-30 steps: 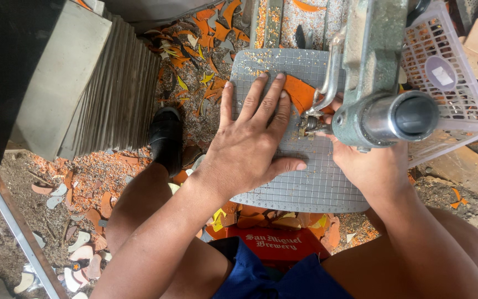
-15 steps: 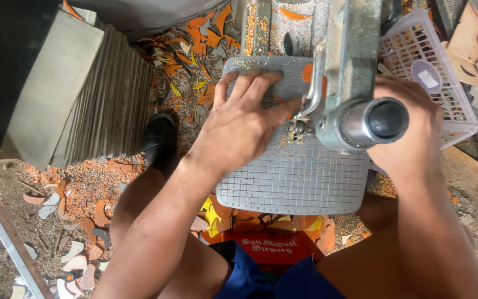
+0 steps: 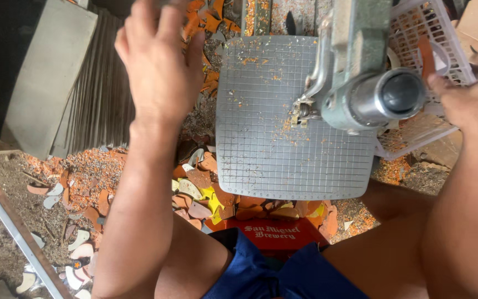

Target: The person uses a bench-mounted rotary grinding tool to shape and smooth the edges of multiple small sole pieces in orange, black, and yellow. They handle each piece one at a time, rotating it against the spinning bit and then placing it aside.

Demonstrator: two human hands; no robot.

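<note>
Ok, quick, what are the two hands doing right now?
Left hand: open, fingers spread, holding nothing, raised beside the grid plate.
Right hand: at the white basket; grip cannot be told.

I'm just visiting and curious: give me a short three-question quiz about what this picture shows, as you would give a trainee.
1. True or false: the left hand lies flat on the gridded cutting plate.
2. What litters the ground under the plate? A) sawdust B) broken tile scraps C) nails
3. Fill in: the right hand is beside the white plastic ____.

Key: 1 false, it is lifted to the left of the plate, fingers spread. 2 B, orange and pale pieces. 3 basket.
</note>
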